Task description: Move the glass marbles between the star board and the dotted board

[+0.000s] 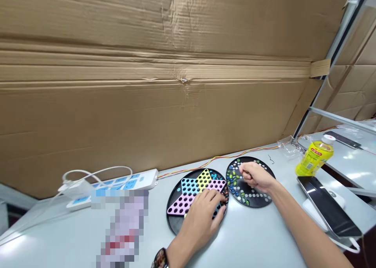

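Left hand is over the star board, a round black board with a pink, yellow and blue star of holes. Hand is palm down, fingers bent toward the board's right edge, resting on or just above dark marbles there. Not flat open, not a tight fist; can't tell if it holds a marble. Watch on that wrist. Right hand is over the round board just to the right, also black. Fingers are curled in, tips bunched near the board's middle; can't tell if a marble is pinched. That board has white, green and blue marbles sitting in rows of holes, mostly along its left side and rim. A few teal marbles sit near the yellow arm of the star. Both boards lie on a pale grey table, nearly touching each other. Behind them are a power strip with a white cable and a thin orange wire. To the right are a yellow bottle lying tilted, a tablet and a phone. A cardboard sheet fills the back.
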Demonstrator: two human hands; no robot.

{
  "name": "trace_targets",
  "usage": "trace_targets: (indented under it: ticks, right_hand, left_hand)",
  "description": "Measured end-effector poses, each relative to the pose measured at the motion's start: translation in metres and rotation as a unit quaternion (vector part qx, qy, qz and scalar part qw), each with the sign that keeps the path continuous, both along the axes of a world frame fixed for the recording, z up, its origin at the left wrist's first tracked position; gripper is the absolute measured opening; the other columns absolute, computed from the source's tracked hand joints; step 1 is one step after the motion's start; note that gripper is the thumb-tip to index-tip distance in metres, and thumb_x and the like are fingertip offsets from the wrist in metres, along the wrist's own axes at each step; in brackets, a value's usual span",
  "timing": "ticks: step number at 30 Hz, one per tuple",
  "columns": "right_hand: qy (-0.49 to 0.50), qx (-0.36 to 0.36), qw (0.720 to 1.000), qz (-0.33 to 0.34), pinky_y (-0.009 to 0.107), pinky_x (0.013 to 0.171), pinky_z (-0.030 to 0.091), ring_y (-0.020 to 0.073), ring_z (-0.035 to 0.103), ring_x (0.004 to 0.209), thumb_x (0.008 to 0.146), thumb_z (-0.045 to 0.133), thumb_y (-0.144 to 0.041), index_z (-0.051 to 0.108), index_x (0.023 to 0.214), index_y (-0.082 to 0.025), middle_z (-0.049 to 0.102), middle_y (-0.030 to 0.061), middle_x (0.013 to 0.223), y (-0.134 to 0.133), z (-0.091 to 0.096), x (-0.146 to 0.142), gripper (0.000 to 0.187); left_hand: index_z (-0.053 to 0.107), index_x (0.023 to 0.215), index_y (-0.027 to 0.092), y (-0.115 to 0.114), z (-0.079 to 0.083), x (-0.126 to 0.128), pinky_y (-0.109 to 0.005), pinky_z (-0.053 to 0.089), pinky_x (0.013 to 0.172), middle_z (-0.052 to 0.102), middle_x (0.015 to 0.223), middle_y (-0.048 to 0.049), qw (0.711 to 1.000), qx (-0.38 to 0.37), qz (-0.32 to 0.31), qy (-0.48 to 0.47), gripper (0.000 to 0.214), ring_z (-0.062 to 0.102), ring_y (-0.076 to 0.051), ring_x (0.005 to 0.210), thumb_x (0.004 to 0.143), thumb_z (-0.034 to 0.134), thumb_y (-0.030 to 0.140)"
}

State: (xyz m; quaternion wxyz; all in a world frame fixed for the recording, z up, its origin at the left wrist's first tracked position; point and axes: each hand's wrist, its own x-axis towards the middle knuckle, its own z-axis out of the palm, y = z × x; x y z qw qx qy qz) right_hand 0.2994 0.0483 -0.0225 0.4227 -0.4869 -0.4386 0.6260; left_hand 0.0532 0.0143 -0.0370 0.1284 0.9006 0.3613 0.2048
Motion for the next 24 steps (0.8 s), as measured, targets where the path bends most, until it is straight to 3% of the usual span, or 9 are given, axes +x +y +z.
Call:
trace_targets:
  ticks: [3, 5, 7, 10, 15, 24]
  right_hand:
    - [-0.142, 0.07, 0.987, 0.028, 0.024, 0.045, 0.017, 0.0081, 0.025, 0.045, 0.086, 0.058, -0.046, 0.054, 0.064, -0.019, 0.037, -0.007, 0.049, -0.003, 0.002, 0.002, 0.036]
    - [-0.289, 0.141, 0.943, 0.086, 0.025, 0.051, 0.026, 0.0109, 0.038, 0.053, 0.09, 0.054, -0.038, 0.057, 0.061, -0.018, 0.048, -0.0025, 0.054, -0.006, 0.005, 0.005, 0.036]
    - [-0.376, 0.173, 0.894, 0.171, 0.026, 0.058, 0.031, 0.0128, 0.045, 0.059, 0.091, 0.05, -0.031, 0.059, 0.063, -0.018, 0.057, -0.0004, 0.061, -0.01, 0.008, 0.006, 0.032]
    - [-0.421, 0.176, 0.853, 0.252, 0.026, 0.062, 0.032, 0.0141, 0.048, 0.064, 0.091, 0.048, -0.025, 0.062, 0.072, -0.019, 0.063, -0.0007, 0.07, -0.017, 0.015, 0.006, 0.024]
    - [-0.487, 0.132, 0.822, 0.266, 0.026, 0.066, 0.034, 0.0186, 0.056, 0.079, 0.084, 0.055, -0.018, 0.064, 0.091, -0.022, 0.069, 0.0024, 0.09, -0.025, 0.019, 0.006, 0.012]
    - [-0.533, 0.102, 0.786, 0.295, 0.027, 0.063, 0.03, 0.0208, 0.055, 0.079, 0.081, 0.059, -0.022, 0.064, 0.096, -0.025, 0.065, 0.0023, 0.084, -0.027, 0.021, -0.003, 0.016]
  left_hand:
    - [0.063, 0.104, 0.025, 0.0, 0.0, 0.0, -0.039, 0.047, 0.084, 0.066, 0.104, -0.0033, 1.0, -0.006, 0.0, 0.003, 0.013, 0.06, -0.024, 0.095, 0.096, 0.053, 0.024]
    - [0.063, 0.104, 0.025, 0.0, 0.0, 0.0, -0.039, 0.047, 0.085, 0.066, 0.104, -0.0033, 1.0, -0.008, 0.001, 0.003, 0.012, 0.059, -0.024, 0.096, 0.095, 0.054, 0.024]
    - [0.063, 0.104, 0.025, -0.001, 0.0, 0.0, -0.039, 0.047, 0.084, 0.067, 0.103, -0.0033, 1.0, -0.003, 0.002, -0.001, 0.012, 0.059, -0.023, 0.095, 0.095, 0.054, 0.024]
    - [0.063, 0.104, 0.026, -0.001, 0.0, 0.0, -0.038, 0.047, 0.083, 0.067, 0.103, -0.0038, 1.0, 0.002, 0.0, -0.005, 0.013, 0.06, -0.023, 0.094, 0.096, 0.053, 0.024]
    - [0.063, 0.104, 0.025, -0.001, 0.001, 0.001, -0.038, 0.048, 0.083, 0.067, 0.103, -0.0038, 1.0, -0.002, 0.001, -0.009, 0.013, 0.06, -0.023, 0.094, 0.095, 0.052, 0.024]
    - [0.062, 0.104, 0.025, -0.001, 0.001, 0.001, -0.039, 0.046, 0.084, 0.066, 0.104, -0.0036, 1.0, -0.013, 0.001, 0.008, 0.013, 0.059, -0.024, 0.096, 0.095, 0.053, 0.023]
